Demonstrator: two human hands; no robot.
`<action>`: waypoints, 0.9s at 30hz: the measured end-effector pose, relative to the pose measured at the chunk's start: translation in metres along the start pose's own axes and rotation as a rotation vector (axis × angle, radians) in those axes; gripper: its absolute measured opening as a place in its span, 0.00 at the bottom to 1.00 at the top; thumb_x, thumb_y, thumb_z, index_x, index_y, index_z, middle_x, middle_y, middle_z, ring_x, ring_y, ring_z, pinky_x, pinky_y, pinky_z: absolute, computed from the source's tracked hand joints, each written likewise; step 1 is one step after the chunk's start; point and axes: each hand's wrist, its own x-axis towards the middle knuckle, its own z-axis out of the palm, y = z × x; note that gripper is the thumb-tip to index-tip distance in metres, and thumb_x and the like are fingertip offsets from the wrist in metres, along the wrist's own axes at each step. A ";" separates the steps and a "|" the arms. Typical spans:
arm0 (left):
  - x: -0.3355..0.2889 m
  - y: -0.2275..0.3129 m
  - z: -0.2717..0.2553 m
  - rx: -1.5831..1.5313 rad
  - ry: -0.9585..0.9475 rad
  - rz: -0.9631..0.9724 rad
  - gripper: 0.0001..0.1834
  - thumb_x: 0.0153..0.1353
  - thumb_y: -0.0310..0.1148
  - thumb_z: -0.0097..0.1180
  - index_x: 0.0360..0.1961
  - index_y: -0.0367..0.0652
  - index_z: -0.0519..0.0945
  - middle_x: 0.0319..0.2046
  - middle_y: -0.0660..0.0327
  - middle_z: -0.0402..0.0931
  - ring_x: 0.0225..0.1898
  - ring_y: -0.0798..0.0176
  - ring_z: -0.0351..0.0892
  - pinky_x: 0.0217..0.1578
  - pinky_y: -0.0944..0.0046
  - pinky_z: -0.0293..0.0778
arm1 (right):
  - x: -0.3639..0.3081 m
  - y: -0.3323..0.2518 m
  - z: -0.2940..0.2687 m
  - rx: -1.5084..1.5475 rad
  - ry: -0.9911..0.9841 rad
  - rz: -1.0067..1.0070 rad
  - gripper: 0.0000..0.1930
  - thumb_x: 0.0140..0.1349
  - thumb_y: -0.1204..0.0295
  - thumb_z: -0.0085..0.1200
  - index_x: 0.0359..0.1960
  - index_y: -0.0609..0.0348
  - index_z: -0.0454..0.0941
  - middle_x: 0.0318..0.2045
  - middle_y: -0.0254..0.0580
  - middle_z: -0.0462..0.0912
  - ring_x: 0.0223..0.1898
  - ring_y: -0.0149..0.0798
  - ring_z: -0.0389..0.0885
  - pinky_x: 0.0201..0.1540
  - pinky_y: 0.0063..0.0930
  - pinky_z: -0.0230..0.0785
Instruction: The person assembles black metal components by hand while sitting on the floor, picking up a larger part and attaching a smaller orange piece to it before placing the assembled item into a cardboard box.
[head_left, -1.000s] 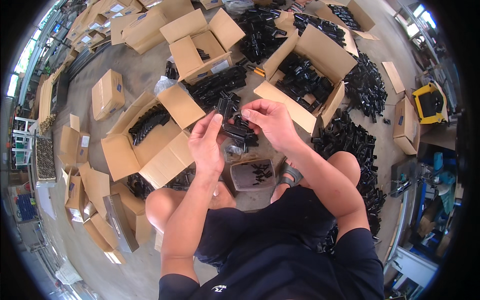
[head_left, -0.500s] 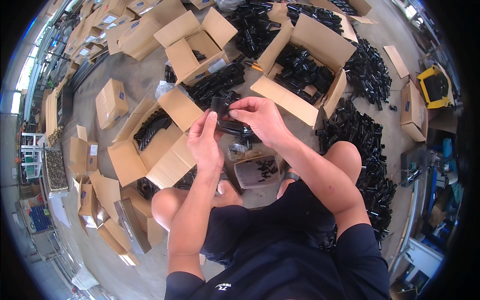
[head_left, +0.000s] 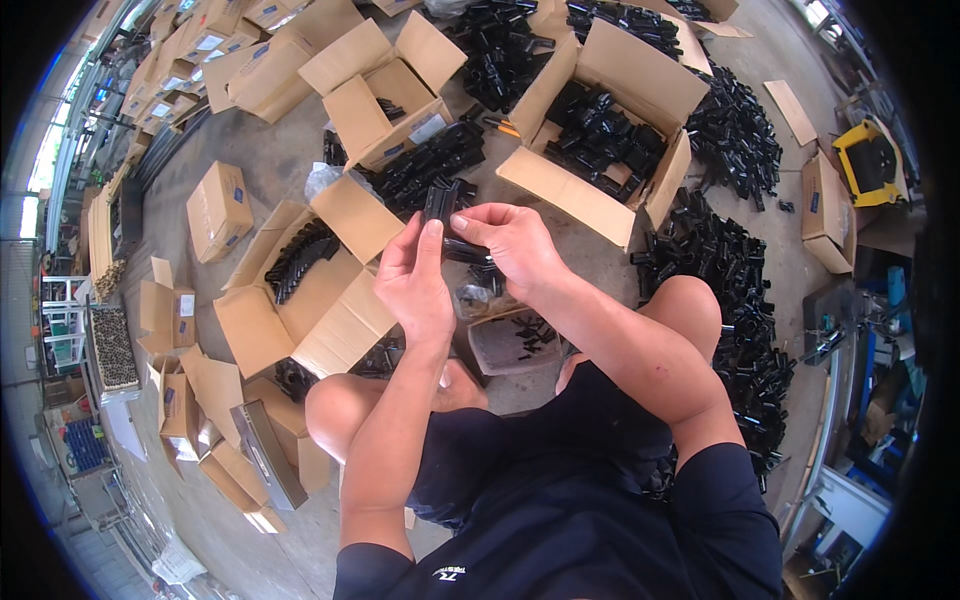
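Note:
In front of my knees, both hands hold one glossy black part, roughly tubular; its exact kind does not show. My left hand is closed round its lower left side, the thumb lying along its front. From the right, my right hand pinches its edge between thumb and fingers. Just below and behind the hands, more black pieces show in part. Under them stands a pale plastic bin holding several small black pieces, with a clear plastic bag beside it.
An open carton with a row of black parts stands at the left, another full carton at the upper right. Loose black parts pile up on the right and beyond my hands. A closed box sits farther left.
The black part has turned a little more upright in my hands. My right thumb and fingers have shifted slightly down and left against it. The view has shifted slightly.

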 end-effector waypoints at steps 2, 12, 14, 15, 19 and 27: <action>-0.001 0.001 0.001 0.016 -0.004 0.016 0.14 0.66 0.23 0.63 0.52 0.29 0.81 0.45 0.55 0.84 0.44 0.71 0.81 0.48 0.71 0.77 | -0.002 -0.001 0.002 0.005 0.009 0.003 0.06 0.62 0.76 0.66 0.37 0.66 0.85 0.32 0.38 0.87 0.32 0.27 0.82 0.36 0.23 0.75; -0.003 0.004 0.001 0.082 -0.040 0.080 0.14 0.66 0.22 0.63 0.51 0.28 0.81 0.44 0.56 0.83 0.44 0.71 0.81 0.48 0.71 0.76 | -0.003 -0.001 -0.003 -0.007 -0.037 -0.022 0.06 0.62 0.79 0.65 0.39 0.67 0.84 0.35 0.39 0.86 0.35 0.27 0.82 0.40 0.22 0.75; -0.002 0.001 0.000 0.071 -0.052 0.088 0.15 0.65 0.22 0.64 0.52 0.28 0.81 0.44 0.56 0.83 0.44 0.71 0.81 0.48 0.71 0.76 | -0.002 0.002 -0.007 0.009 -0.048 -0.040 0.06 0.62 0.79 0.65 0.39 0.67 0.84 0.34 0.38 0.86 0.34 0.26 0.81 0.39 0.22 0.74; -0.002 0.000 -0.002 0.083 -0.052 0.089 0.15 0.65 0.22 0.64 0.52 0.28 0.81 0.44 0.56 0.83 0.44 0.71 0.81 0.48 0.70 0.76 | -0.001 0.003 -0.008 -0.027 -0.045 -0.052 0.06 0.62 0.78 0.65 0.39 0.67 0.84 0.34 0.37 0.86 0.34 0.26 0.81 0.39 0.21 0.74; -0.003 0.001 -0.006 0.126 -0.071 0.092 0.15 0.65 0.22 0.64 0.52 0.28 0.81 0.45 0.56 0.83 0.44 0.70 0.81 0.49 0.70 0.76 | -0.005 0.003 -0.008 -0.125 -0.047 -0.085 0.05 0.62 0.77 0.65 0.37 0.67 0.84 0.31 0.34 0.86 0.32 0.23 0.78 0.36 0.20 0.71; -0.005 0.010 0.002 0.080 -0.116 0.128 0.17 0.65 0.22 0.63 0.54 0.29 0.79 0.45 0.54 0.84 0.46 0.68 0.82 0.51 0.69 0.76 | -0.007 0.001 -0.008 -0.052 -0.069 -0.084 0.08 0.62 0.79 0.65 0.41 0.68 0.83 0.35 0.36 0.86 0.35 0.24 0.79 0.38 0.19 0.71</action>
